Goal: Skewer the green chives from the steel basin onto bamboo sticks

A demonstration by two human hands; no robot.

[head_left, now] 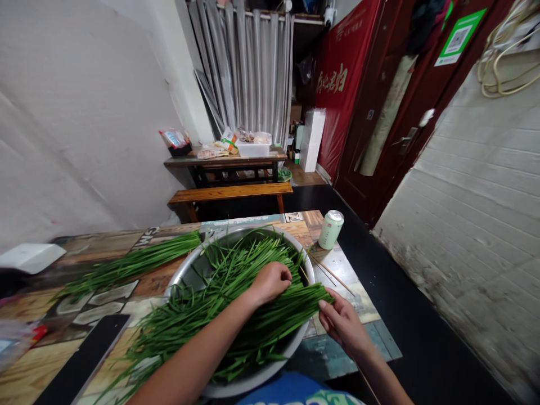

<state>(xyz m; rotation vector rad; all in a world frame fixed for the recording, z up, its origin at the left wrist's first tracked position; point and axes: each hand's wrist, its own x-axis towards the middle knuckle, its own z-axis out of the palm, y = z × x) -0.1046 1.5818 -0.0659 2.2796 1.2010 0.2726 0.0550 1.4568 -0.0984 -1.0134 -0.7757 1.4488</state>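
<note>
A wide metal basin [185, 275] sits on the table in front of me, piled with long green chives [236, 264]. My left hand [270, 281] is closed around a bunch of chives [219, 315] that lies across the basin toward the lower left. My right hand [343, 323] pinches the cut ends of that same bunch at the basin's right rim. A separate sorted bundle of chives [130, 264] lies on the table to the left of the basin.
A green drink can [331, 229] stands at the table's far right corner, with thin wooden skewers [331, 273] beside the basin. A white box [31, 257] sits at the far left. Behind are a bench [230, 193], a cluttered table [223, 160] and a red door [396, 112].
</note>
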